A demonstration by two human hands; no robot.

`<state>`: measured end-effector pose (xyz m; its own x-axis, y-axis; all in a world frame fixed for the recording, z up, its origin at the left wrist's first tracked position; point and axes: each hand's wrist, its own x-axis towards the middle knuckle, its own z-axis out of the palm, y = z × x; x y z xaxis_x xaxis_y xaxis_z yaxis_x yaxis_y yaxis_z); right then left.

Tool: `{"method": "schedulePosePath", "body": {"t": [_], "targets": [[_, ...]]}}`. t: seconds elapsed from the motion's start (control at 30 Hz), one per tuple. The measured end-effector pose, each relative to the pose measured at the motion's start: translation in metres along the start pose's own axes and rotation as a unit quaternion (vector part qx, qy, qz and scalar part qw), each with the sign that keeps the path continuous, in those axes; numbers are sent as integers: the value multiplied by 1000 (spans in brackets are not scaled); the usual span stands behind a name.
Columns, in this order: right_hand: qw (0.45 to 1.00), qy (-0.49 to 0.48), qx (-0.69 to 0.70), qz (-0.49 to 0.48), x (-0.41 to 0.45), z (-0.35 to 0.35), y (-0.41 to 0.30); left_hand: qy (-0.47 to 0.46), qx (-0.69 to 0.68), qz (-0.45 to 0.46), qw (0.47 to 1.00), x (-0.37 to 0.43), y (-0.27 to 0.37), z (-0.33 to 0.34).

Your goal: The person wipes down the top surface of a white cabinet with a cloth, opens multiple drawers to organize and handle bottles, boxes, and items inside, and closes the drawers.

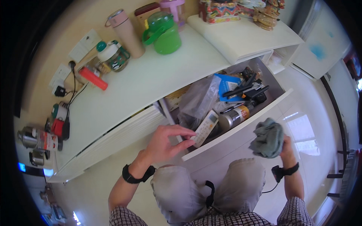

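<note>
My left hand (172, 142) is at the near left corner of a pulled-out drawer (237, 125), its thumb and fingertips at the lower end of a white remote control (206, 128). Whether they pinch it or only touch it, I cannot tell. The remote lies slanted in the drawer, beside a glass jar with a metal lid (234, 118). To the right of the drawer front, my right hand (287, 148) holds a bunched grey-green cloth (267, 138). Behind the remote are a clear plastic bag (199, 99), a blue card (226, 84) and several pens (240, 90).
On the white cabinet top (158, 76) stand a green jug (167, 36), a pink-beige flask (127, 35), a lidded bottle (114, 58) and a red cylindrical object (93, 78). Black cables hang from the wall sockets at left. My knees are just below the drawer front.
</note>
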<state>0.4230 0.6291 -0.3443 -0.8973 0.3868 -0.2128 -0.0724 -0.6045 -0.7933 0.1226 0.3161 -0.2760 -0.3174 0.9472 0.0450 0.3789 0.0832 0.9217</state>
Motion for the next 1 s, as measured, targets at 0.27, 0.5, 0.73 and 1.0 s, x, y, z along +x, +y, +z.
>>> {"method": "schedulePosePath", "body": {"t": [0.27,0.5,0.73,1.0], "targets": [[908,-354,-225,-11,48,157,-44,-132,-332,-85,930,1,26,8],[894,-416,-166,-7,75,286,-4,2,-305,-38,952,-67,35,-26],[917,-350,-179,60,102,331,54,253,-405,-59,877,-111,17,-15],[870,-359,-337,0,99,323,91,335,-405,-41,850,-121,-26,-5]]}}
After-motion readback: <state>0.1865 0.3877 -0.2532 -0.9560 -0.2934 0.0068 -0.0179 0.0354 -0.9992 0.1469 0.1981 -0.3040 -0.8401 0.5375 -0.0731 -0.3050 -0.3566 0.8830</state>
